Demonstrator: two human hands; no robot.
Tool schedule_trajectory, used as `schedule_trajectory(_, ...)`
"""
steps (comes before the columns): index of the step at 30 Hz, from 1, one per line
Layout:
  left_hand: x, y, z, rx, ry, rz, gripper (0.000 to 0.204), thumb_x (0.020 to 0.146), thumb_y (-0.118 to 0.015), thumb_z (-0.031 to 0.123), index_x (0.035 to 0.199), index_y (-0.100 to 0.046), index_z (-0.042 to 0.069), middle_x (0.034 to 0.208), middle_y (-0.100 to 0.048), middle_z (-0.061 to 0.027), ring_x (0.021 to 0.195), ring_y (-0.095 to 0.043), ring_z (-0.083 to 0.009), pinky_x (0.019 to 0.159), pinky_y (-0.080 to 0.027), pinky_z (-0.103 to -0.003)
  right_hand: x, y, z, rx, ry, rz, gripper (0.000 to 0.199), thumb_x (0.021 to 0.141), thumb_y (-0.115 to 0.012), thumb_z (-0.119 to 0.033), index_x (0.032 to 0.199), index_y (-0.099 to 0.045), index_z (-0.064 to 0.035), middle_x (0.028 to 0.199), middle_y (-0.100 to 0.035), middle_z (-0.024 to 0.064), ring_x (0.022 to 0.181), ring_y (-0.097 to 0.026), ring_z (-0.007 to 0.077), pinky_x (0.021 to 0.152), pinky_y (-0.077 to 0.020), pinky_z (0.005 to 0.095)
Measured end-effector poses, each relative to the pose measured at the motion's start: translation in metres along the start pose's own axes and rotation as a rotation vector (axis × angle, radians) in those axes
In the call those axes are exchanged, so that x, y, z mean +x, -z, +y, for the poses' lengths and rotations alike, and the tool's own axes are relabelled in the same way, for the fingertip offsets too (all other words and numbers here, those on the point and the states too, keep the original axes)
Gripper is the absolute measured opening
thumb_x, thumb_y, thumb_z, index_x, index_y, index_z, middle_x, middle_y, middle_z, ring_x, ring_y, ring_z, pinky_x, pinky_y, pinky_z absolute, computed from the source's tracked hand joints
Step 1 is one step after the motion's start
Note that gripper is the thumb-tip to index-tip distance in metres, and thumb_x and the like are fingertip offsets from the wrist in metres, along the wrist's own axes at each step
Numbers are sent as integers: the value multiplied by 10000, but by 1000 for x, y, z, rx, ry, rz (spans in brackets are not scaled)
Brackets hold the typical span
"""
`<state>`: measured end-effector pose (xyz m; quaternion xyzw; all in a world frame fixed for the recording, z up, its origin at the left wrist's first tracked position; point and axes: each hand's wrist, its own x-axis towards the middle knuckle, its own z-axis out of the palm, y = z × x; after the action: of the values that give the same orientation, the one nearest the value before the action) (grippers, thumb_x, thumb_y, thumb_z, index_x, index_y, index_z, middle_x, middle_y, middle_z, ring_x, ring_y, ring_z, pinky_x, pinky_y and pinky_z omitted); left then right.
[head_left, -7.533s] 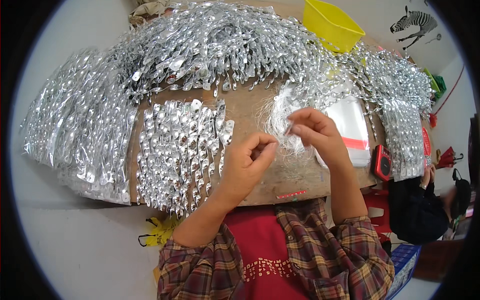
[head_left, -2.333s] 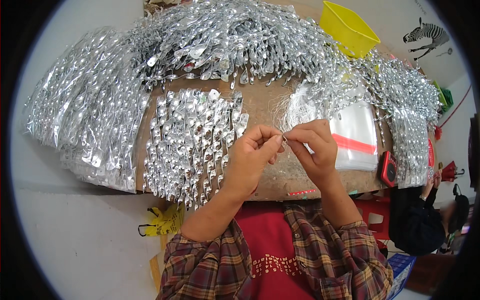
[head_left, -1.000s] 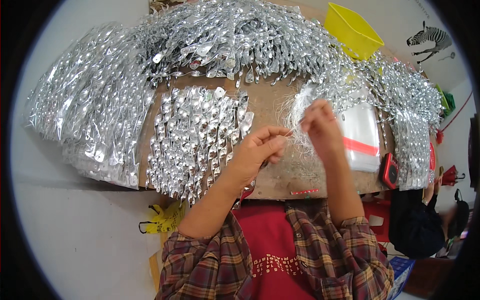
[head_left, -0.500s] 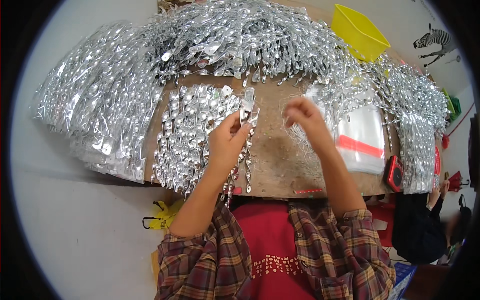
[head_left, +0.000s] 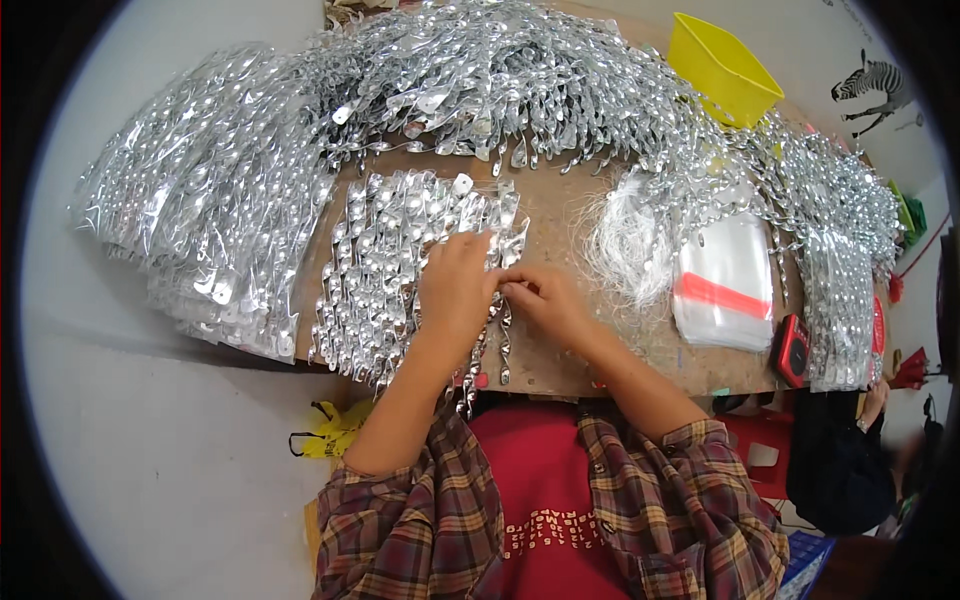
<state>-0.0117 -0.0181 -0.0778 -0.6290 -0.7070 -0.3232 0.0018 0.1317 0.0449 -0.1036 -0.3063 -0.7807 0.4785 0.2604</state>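
Silver twisted strips (head_left: 375, 260) lie by the bench's (head_left: 640, 345) near edge. Left hand (head_left: 458, 285) curls over them, right hand (head_left: 540, 298) is bunched beside it; can't tell what either's gripping. Probably light, springy, slippery, so I'd grab the flat end.

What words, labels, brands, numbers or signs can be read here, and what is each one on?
I can't copy wording out, but print shows here:
Red shirt: curved rows of pale letters and numbers, upside down in this view.
Pale wall: dark lettering above the zebra picture, too small to read surely.
Yellow bag: dark marks, too small to read.
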Motion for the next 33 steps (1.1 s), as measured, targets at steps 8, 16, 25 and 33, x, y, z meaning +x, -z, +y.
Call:
schedule_trajectory(8, -54, 28, 15, 95, -296, -219, 428, 689, -663, 127, 1092, -535, 65, 1127, -515, -105, 1103, -446, -298, 905, -361, -430, 5, 2, 25, 25, -79, -3, 112, 797, -615, -113, 829, -547, -30, 723, -565, -6, 626, -506, 60, 559, -419, 218)
schedule_trajectory(16, -64, 15, -4, 53, -157, -116, 372, 741, -654, 194, 1082, -556, 80, 1077, -544, -86, 1015, -502, -283, 903, -348, -415, 10, 7, 31, 164, -62, 84, 85, 812, -548, -75, 885, -514, -48, 758, -513, -23, 626, -476, 48, 553, -402, 203)
schedule_trajectory(25, -53, 15, 5, 59, -117, -7, 410, 730, -637, 140, 1122, -541, 70, 1054, -569, -95, 952, -534, -273, 802, -397, -393, 44, -3, 18, 236, -28, 98, 197, 833, -545, -63, 1028, -543, -37, 830, -541, -11, 761, -495, 63, 697, -407, 203)
schedule_trajectory(33, -57, 1, -3, 109, -64, -48, 446, 713, -651, 112, 1139, -526, 68, 1066, -540, -90, 923, -517, -272, 783, -402, -384, 24, 4, 28, 50, 15, 250, 222, 810, -587, -74, 1028, -582, -32, 822, -580, 39, 731, -536, 108, 675, -432, 244)
